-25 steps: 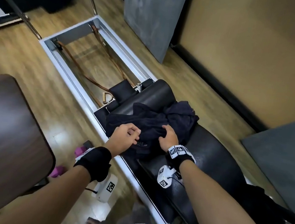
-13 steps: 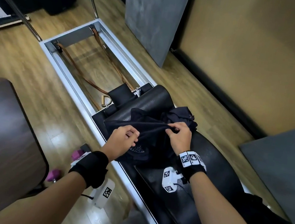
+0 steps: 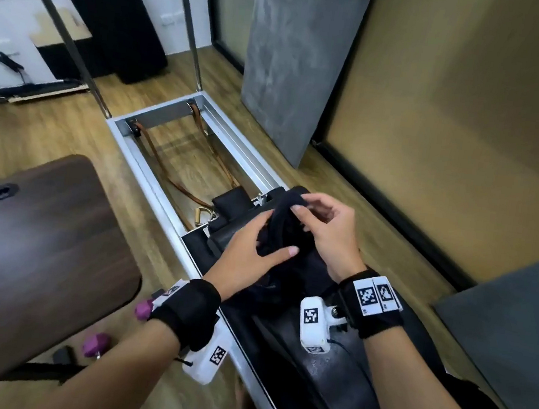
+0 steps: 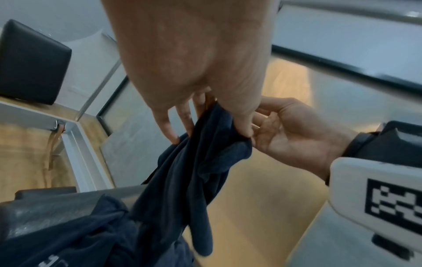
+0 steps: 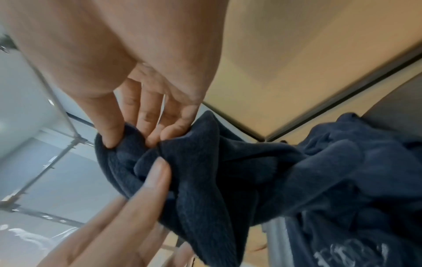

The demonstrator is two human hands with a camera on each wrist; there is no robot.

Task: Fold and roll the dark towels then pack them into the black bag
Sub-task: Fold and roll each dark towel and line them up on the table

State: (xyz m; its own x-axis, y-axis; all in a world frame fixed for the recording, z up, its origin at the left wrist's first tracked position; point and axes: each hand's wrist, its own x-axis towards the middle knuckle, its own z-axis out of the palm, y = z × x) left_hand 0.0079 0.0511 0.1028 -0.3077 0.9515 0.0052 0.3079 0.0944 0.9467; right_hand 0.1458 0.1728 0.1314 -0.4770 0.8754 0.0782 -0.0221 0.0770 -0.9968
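Both hands meet on one dark towel [image 3: 280,226], lifted in a bunch above the black padded carriage [image 3: 335,375] of an exercise machine. Left hand [image 3: 248,252] has its thumb pressed against the near side of the cloth with the fingers behind it, pinching a fold; the left wrist view shows that pinch plainly, thumb on one face and fingers on the other. Right hand [image 3: 329,232] takes the top edge of the same bunch between thumb and curled fingers [image 5: 146,115], which dig into the nap. From the bunch the fabric hangs down and trails onto the carriage, where more dark cloth [image 5: 356,180] lies crumpled with some pale printing on it; whether that is a second towel or the same one I cannot tell.

One silver rail frame [image 3: 150,169] runs ahead on the wood floor, with two brown straps [image 3: 176,176] inside it. Two purple dumbbell heads [image 3: 95,345] lie on the floor beside one dark wooden tabletop [image 3: 36,237]. Two grey panels show, one [image 3: 292,61] leaning on the wall.
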